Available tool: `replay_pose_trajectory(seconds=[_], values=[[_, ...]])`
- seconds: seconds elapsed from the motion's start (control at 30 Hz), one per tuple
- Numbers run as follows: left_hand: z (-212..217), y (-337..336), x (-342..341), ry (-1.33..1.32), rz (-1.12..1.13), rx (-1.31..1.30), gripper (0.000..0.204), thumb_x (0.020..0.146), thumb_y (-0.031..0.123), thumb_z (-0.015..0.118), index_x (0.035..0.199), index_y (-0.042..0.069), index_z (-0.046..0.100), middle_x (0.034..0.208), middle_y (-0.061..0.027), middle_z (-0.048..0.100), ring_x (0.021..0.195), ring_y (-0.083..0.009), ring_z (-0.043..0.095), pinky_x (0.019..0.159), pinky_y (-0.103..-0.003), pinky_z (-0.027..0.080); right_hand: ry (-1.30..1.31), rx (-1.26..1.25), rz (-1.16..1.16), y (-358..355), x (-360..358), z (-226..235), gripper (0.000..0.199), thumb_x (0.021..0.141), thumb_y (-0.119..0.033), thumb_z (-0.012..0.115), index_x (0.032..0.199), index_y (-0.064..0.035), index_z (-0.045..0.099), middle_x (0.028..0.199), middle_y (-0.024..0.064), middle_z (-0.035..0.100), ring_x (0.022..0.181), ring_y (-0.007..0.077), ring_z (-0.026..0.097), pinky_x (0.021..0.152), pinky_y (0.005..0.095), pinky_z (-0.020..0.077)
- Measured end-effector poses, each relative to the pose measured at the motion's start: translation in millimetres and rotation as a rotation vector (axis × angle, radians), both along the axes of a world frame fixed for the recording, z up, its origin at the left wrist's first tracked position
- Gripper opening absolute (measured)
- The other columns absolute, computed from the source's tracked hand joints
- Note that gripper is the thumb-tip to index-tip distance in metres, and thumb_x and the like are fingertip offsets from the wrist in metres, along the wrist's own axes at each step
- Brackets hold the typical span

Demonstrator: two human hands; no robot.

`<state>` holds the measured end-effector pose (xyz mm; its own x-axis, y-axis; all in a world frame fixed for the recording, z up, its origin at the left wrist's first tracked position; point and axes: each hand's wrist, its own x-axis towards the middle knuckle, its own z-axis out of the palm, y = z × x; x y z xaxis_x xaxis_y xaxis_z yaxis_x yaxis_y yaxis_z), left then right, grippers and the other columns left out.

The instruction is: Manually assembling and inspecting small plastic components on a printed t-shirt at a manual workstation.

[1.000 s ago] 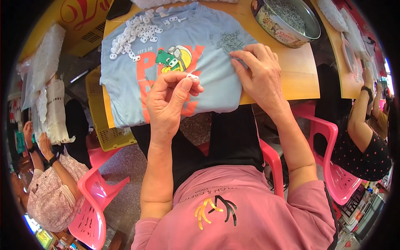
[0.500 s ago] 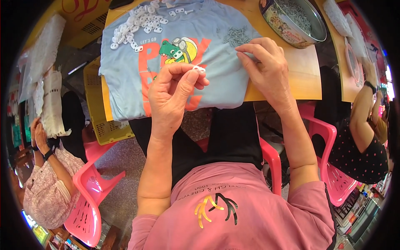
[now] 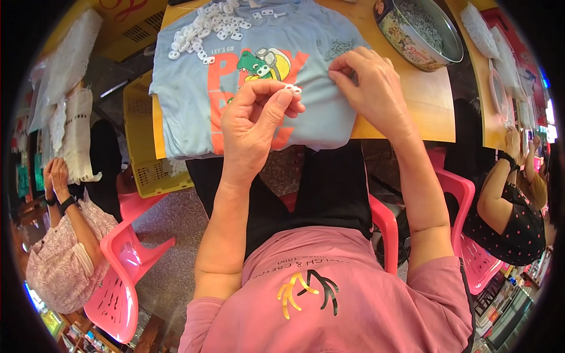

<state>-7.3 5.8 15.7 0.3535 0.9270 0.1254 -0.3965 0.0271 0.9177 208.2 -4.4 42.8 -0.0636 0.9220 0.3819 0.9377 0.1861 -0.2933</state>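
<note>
My left hand (image 3: 250, 126) pinches a small white plastic clip with two holes (image 3: 293, 90) between thumb and forefinger, above a light blue T-shirt (image 3: 182, 120). To its right my right hand (image 3: 376, 88) is bent, thumb and forefinger tips together; anything between them is too small to make out. Just behind those fingers lies a little heap of grey screws (image 3: 340, 48), partly covered by the hand. At the shirt's far left sits a pile of similar white clips (image 3: 206, 26), with a few strays beside it.
An oval tin (image 3: 419, 57) full of grey screws stands on the wooden table (image 3: 432, 112) at the far right. A yellow crate (image 3: 144, 176) is below the table's left edge. People sit on pink chairs (image 3: 126, 265) at both sides.
The view has shifted slightly. My left hand keeps its pinch on the clip over the shirt. My right hand's fingertips have moved a little left of the screws and closer to me.
</note>
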Motion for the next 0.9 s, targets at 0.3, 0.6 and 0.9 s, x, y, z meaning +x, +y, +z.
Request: replay_pose_trajectory(seconds=[0.3,0.6,0.9], values=[[-3.2,0.2,0.4,-0.021,0.007,0.006,0.012,0.097,0.009,0.062,0.104,-0.001,0.062,0.095,-0.0075,0.069,0.082,-0.0131,0.067,0.076,-0.026,0.055,-0.126,-0.075,0.111,-5.4,-2.5,15.2,0.009,0.084,-0.013,0.067,0.088,-0.0051,0.065,0.084,0.0071,0.062,0.085,0.0263,0.059,0.080,0.0356,0.0429],[-4.3,1.0,0.8,-0.028,0.014,0.001,0.013,0.097,0.011,0.063,0.102,-0.001,0.062,0.092,-0.0070,0.069,0.081,-0.0129,0.067,0.076,-0.026,0.054,-0.034,-0.181,0.087,-3.8,4.4,14.6,0.013,0.086,-0.015,0.066,0.091,-0.0038,0.063,0.086,0.0099,0.064,0.085,0.0320,0.059,0.077,0.0405,0.0470],[-3.7,0.2,0.4,0.002,0.027,0.007,0.013,0.097,0.012,0.062,0.102,0.000,0.062,0.092,-0.0065,0.069,0.081,-0.0125,0.067,0.076,-0.026,0.054,0.549,-0.263,0.126,-6.2,-16.6,24.4,0.008,0.089,-0.006,0.065,0.095,0.0005,0.064,0.091,0.0019,0.066,0.086,0.0096,0.061,0.079,0.0258,0.0477]])
